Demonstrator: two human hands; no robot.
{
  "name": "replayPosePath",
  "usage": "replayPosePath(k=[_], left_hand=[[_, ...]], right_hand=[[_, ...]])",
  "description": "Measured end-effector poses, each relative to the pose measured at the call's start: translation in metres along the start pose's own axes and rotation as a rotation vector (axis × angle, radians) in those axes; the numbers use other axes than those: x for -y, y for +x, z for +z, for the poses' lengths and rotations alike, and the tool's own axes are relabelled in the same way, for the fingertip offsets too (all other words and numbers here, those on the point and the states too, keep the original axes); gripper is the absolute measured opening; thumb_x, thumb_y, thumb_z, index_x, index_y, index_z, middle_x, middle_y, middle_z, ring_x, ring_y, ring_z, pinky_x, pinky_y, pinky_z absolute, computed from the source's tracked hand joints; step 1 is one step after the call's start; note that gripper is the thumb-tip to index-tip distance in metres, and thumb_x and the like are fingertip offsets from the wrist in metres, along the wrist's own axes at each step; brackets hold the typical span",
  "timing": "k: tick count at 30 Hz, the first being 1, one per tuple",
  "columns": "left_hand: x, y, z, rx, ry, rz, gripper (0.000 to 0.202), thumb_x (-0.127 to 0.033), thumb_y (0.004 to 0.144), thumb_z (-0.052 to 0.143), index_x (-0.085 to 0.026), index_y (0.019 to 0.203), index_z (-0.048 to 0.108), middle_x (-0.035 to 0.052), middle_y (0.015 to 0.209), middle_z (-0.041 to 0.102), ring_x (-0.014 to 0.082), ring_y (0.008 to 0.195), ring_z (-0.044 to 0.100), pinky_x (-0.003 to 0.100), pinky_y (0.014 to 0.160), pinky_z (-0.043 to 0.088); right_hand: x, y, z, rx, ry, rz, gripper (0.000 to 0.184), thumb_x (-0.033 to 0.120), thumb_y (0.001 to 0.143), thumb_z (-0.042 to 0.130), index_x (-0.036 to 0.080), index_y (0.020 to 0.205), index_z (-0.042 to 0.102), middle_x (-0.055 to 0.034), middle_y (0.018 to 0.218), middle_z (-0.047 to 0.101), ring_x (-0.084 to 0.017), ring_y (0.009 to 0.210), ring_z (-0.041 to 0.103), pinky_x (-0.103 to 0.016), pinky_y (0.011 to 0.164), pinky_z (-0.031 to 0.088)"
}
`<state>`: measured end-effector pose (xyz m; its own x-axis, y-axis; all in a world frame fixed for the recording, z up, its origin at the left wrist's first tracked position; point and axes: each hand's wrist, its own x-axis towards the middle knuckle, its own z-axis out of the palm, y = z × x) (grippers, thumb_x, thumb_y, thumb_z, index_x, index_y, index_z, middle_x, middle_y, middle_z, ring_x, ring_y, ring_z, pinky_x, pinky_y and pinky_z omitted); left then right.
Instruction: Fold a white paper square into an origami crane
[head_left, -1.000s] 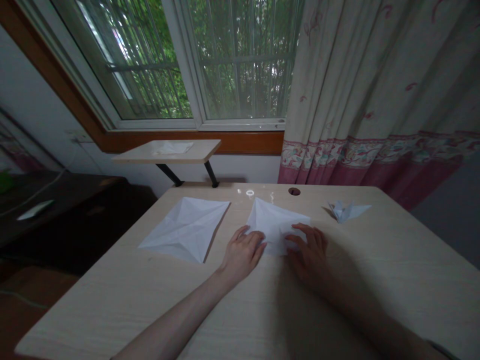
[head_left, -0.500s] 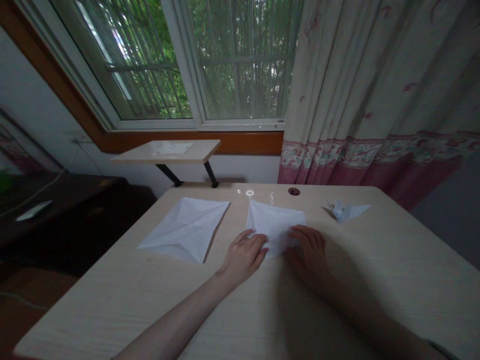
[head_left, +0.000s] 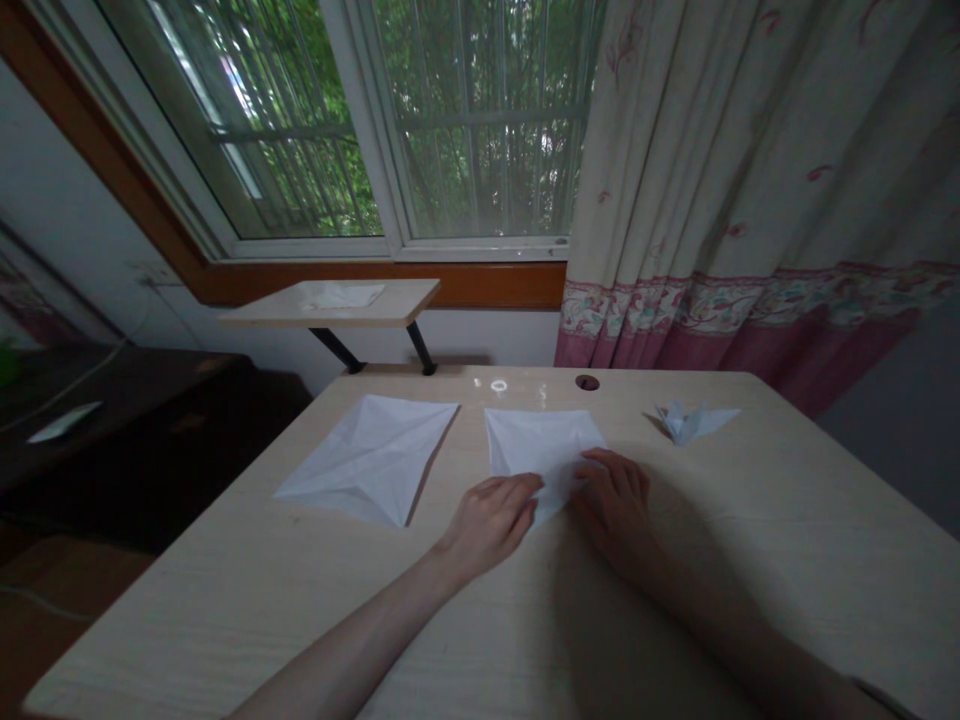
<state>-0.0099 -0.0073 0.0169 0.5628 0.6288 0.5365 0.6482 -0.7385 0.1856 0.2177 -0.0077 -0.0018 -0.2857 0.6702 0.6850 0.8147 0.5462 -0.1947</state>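
Note:
A creased white sheet of paper (head_left: 546,437) lies on the table in front of me, between my two hands. My left hand (head_left: 495,508) grips its near left edge, the fingers bent together over the paper. At the right edge, my right hand (head_left: 615,495) holds the same sheet with curled fingers; its thumb is in shadow and hard to make out. Part of the sheet's near side is covered by the hands. To the left lies a second white sheet of paper (head_left: 371,455), flat with crossing fold lines and touched by neither hand.
A folded paper crane (head_left: 686,424) sits at the right on the pale wooden table (head_left: 450,640). Behind, on a small raised shelf (head_left: 405,304), lies more white paper (head_left: 349,296). A round cable hole (head_left: 587,383) is near the back edge, before the curtain (head_left: 675,200).
The sheet between my hands has turned slightly, its far left corner shifting left and its far edge now more level. My left hand has slid slightly toward me; the right hand has barely moved.

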Motion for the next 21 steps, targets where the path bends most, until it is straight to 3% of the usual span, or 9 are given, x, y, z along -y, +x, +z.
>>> replayPosePath(k=[8, 13, 17, 21], left_hand=[[-0.001, -0.002, -0.002, 0.019, -0.095, 0.006, 0.031, -0.017, 0.095, 0.043, -0.019, 0.125, 0.051, 0.0058, 0.118, 0.070, 0.0181, 0.099, 0.071, 0.032, 0.087, 0.059], [-0.002, -0.002, -0.002, 0.017, -0.105, -0.072, 0.034, -0.016, 0.094, 0.042, -0.019, 0.127, 0.052, 0.0062, 0.114, 0.071, 0.0180, 0.098, 0.070, 0.032, 0.087, 0.058], [0.000, 0.001, -0.002, 0.025, -0.089, -0.067, 0.034, -0.014, 0.093, 0.043, -0.019, 0.124, 0.055, 0.0057, 0.118, 0.070, 0.0189, 0.107, 0.066, 0.036, 0.098, 0.053], [0.001, 0.002, 0.000, 0.043, -0.058, -0.058, 0.030, -0.014, 0.092, 0.045, -0.021, 0.117, 0.060, 0.0037, 0.116, 0.071, 0.0184, 0.105, 0.067, 0.045, 0.111, 0.040]], right_hand=[[0.002, 0.003, -0.003, 0.000, -0.036, -0.032, 0.018, 0.017, 0.093, 0.044, 0.021, 0.109, 0.052, -0.0129, 0.116, 0.058, -0.028, 0.112, 0.054, -0.047, 0.093, 0.045], [-0.002, -0.002, 0.002, 0.069, -0.066, -0.082, 0.025, 0.013, 0.093, 0.041, 0.023, 0.111, 0.056, -0.0115, 0.122, 0.058, -0.028, 0.117, 0.052, -0.051, 0.100, 0.040], [-0.004, -0.008, 0.007, 0.123, -0.065, -0.094, 0.023, 0.013, 0.093, 0.044, 0.023, 0.108, 0.059, -0.0106, 0.121, 0.062, -0.028, 0.117, 0.053, -0.053, 0.101, 0.039], [-0.003, -0.008, 0.006, 0.139, -0.056, -0.088, 0.022, 0.014, 0.093, 0.046, 0.024, 0.106, 0.061, -0.0092, 0.120, 0.064, -0.027, 0.118, 0.054, -0.053, 0.102, 0.039]])
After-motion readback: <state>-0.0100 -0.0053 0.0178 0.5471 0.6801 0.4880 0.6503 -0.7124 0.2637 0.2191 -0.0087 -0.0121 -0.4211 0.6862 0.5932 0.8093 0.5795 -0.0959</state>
